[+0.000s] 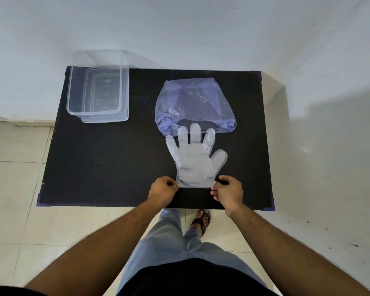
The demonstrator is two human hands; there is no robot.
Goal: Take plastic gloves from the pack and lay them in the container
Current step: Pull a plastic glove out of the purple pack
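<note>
A clear plastic glove lies flat on the black table, fingers pointing away from me and its fingertips over the mouth of the pack. The pack is a crumpled translucent purple bag just behind the glove. My left hand pinches the glove's cuff at its left corner. My right hand pinches the cuff at its right corner. The clear rectangular container stands at the table's far left corner, with nothing visible inside it.
The table stands against a white wall at the back. Pale floor tiles surround it. My legs in light jeans and one sandalled foot are just below the table's near edge.
</note>
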